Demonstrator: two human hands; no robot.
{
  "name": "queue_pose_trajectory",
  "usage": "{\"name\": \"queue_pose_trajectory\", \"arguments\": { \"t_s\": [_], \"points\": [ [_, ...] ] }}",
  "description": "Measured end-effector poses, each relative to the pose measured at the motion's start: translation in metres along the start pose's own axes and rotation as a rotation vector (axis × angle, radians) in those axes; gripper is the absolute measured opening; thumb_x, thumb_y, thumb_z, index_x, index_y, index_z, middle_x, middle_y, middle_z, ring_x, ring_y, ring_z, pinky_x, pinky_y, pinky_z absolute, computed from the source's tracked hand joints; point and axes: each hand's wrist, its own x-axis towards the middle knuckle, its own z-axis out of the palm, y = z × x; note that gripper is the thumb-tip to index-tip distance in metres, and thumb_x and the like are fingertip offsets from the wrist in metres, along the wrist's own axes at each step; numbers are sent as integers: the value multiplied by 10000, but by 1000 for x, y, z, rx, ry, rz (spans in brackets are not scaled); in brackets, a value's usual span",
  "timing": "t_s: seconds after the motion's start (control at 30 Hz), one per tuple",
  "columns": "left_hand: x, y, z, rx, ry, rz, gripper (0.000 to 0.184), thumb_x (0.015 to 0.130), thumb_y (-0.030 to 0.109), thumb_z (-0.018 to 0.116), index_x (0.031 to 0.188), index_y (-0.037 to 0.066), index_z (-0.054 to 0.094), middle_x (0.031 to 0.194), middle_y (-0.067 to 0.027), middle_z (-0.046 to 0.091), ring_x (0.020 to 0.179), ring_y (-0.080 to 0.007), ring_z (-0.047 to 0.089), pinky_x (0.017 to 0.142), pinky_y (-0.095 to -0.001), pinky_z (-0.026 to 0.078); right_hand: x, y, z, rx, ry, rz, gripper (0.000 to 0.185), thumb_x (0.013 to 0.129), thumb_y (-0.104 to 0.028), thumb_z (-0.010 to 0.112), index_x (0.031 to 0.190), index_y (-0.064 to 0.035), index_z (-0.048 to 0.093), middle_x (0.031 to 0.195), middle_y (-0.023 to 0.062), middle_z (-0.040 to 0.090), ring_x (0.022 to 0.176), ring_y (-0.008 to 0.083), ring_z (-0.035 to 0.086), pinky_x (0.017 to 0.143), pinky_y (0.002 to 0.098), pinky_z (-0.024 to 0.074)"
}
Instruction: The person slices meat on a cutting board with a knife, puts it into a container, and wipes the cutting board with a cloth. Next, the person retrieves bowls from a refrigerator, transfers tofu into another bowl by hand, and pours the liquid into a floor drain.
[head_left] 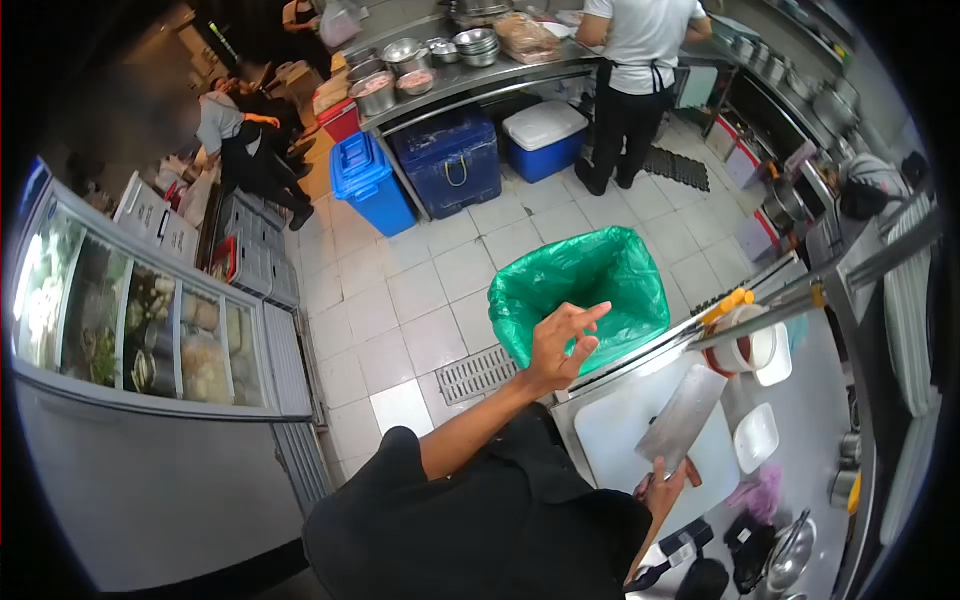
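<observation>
Cleaver [688, 412]: gripped near one end in the fingers of the right hand [660, 492], over the white cutting board [607, 430] on the desk [805, 430]. Near the green-lined bin [632, 275], with left hand [560, 350] raised, fingers loosely spread.

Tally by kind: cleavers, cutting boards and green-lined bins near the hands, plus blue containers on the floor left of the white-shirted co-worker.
Cleavers: 1
Cutting boards: 1
Green-lined bins: 1
Blue floor containers: 3
Total: 6
</observation>
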Motion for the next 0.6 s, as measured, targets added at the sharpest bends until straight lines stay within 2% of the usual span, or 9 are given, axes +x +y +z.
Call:
{"name": "queue_pose_trajectory", "arguments": {
  "t_s": [0.07, 0.13, 0.17, 0.23, 0.27, 0.33, 0.43, 0.47, 0.6],
  "points": [
    [-5, 2, 1, -88, 29, -152, 367, 942, 235, 552, 1268, 68, 577, 889, -79, 571, 668, -144, 512, 610, -270, 440, 5, 13, -4, -179, 9, -87, 367, 933, -131, 544, 1281, -60, 449, 692, 63, 601, 467, 118, 513, 400, 268, 413],
    [-11, -1, 4, -87, 74, -157, 370, 943, 226, 549, 1279, 74, 569, 905, -75, 564, 660, -135, 497, 597, -262, 432, 7, 26, -6, -744, -20, -317, 350, 941, -120, 513, 1276, -40, 447, 774, 163, 672, 591, 245, 641, 538, 363, 497],
    [-10, -3, 3, -83, 115, -165, 373, 944, 218, 547, 1290, 79, 561, 921, -72, 558, 651, -127, 482, 585, -253, 424, 8, 31, -4, -746, -27, -323, 350, 941, -120, 513, 1276, -40, 447, 774, 163, 672, 591, 245, 641, 538, 363, 497],
    [-11, -10, -3, -44, 108, -115, 396, 944, 220, 552, 1314, 78, 536, 929, -72, 553, 618, -113, 474, 564, -234, 414, 9, 43, -2, -782, -87, -327, 387, 911, -146, 559, 1286, -100, 475, 809, 206, 676, 747, 372, 670, 662, 427, 508],
    [-12, -12, -4, -143, 141, -193, 439, 973, 269, 496, 1363, 72, 464, 943, -65, 538, 604, -106, 473, 549, -229, 412, 11, 49, -4, -869, -143, -279, 352, 933, -113, 498, 1279, -68, 448, 872, 230, 673, 832, 403, 667, 681, 424, 512],
    [-1, -1, -9, -392, 259, -495, 550, 1012, 331, 403, 1480, 88, 248, 995, -59, 511, 590, -104, 476, 534, -221, 404, 7, 41, 4, -961, -190, -188, 364, 932, -117, 497, 1290, -82, 440, 874, 229, 672, 830, 414, 660, 681, 435, 510],
    [16, -2, -22, -436, 467, -675, 597, 1016, 345, 383, 1504, 92, 151, 1004, -68, 506, 596, -99, 493, 535, -225, 408, 14, 61, -2, -1105, -237, -92, 413, 927, -129, 499, 1329, -106, 404, 876, 231, 669, 819, 434, 647, 685, 470, 500],
    [17, -8, -28, -348, 436, -660, 649, 1013, 362, 382, 1517, 120, 53, 1028, -79, 511, 610, -106, 523, 544, -228, 425, 15, 65, -4, -1042, -233, -113, 394, 927, -134, 499, 1310, -105, 415, 868, 231, 668, 813, 435, 645, 684, 476, 496],
    [5, -6, -10, -366, 202, -595, 735, 994, 407, 411, 1517, 154, -39, 1162, -136, 506, 659, -131, 589, 577, -231, 465, 17, 64, -1, -1079, -223, -102, 325, 923, -149, 501, 1242, -112, 448, 865, 234, 662, 799, 440, 636, 676, 507, 479]
  ]
}}
